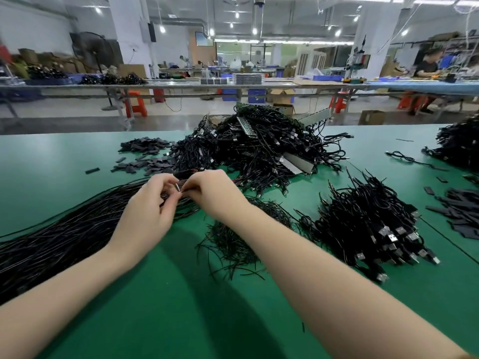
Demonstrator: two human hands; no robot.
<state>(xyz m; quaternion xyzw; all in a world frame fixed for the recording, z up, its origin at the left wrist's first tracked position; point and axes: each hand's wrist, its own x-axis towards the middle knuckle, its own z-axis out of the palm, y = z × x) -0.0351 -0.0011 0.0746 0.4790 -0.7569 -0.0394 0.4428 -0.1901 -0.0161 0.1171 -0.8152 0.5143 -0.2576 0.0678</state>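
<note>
My left hand (pixel 150 206) and my right hand (pixel 215 193) meet over the green table (pixel 181 307), fingertips together. Between them they pinch a small dark piece with a pale edge (pixel 178 188), at the end of thin black wires. A long bundle of black wires (pixel 64 239) runs from under my left hand to the left edge. What exactly each fingertip holds is too small to tell.
A big heap of black USB cables and grey strips (pixel 261 149) lies behind my hands. More cable piles sit at right (pixel 370 229) and far right (pixel 458 143). Flat black pieces (pixel 145 156) lie scattered at left, others at right (pixel 464 211). Loose wire offcuts (pixel 233 242) lie near my right forearm.
</note>
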